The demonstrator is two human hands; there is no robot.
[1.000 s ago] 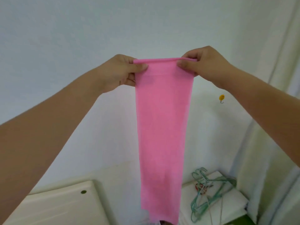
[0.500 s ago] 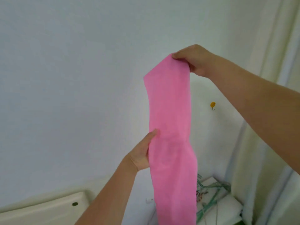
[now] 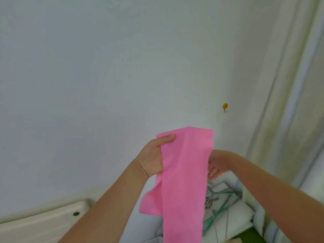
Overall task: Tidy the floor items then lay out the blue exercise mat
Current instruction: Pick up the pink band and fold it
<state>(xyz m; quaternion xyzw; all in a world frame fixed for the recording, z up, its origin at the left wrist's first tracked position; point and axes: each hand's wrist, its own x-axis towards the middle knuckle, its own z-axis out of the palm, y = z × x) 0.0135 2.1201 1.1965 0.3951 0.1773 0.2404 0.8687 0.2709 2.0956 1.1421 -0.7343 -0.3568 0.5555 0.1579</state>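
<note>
Pink cloth (image 3: 184,174): a long strip of pink fabric held up in front of the pale wall, folded over near its top so that a front layer hangs down out of the bottom of the view and a shorter flap hangs behind it at the lower left.
Position of cloth: low centre of the view, between both forearms, covering part of the things below it.
Left hand (image 3: 154,158): on the cloth's left edge, palm turned toward the camera, thumb lying across the front of the fabric near the top corner, the other fingers hidden behind it.
Left grip: pinching the pink cloth between thumb and fingers.
Right hand (image 3: 217,163): at the cloth's right edge, blurred and partly hidden behind the fabric; a few fingertips show just below the edge.
Right grip: cannot tell whether it is closed on the cloth or only touching it.
Wall hook (image 3: 225,106): small yellow hook on the wall, above and to the right of the cloth, well apart from it.
Curtain (image 3: 287,102): pale drape hanging down the right side.
Hangers (image 3: 220,206): green wire hangers lying in a tangle on a white surface (image 3: 243,220) below the right hand, partly behind the cloth.
White panel (image 3: 43,223): cream-coloured object with a dark round spot at the lower left.
</note>
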